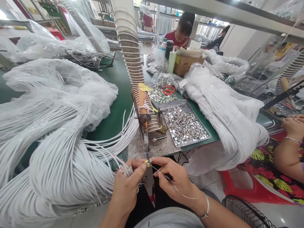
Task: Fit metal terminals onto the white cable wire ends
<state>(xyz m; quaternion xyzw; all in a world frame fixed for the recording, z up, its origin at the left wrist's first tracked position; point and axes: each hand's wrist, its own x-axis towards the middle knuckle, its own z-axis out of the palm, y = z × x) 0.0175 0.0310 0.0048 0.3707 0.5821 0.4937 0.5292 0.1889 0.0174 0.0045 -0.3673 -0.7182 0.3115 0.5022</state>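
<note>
The left hand (127,183) closes around white cables (123,169), fingertips pinching a small connector (149,161); the right hand (175,180) grips thin solder wire (176,189).

"What do the hands show on your feed?"

"From my station I see the left hand (127,182) gripping white cable ends (124,169), and the right hand (177,180) holding a thin wire (177,188). Fingertips of both meet at a small part (150,161), just below a dark iron tip (147,154)."

"And around them?"

"I make out a tray (190,112) of shiny metal pieces, with plastic-wrapped cables (220,117) to its right."
</note>
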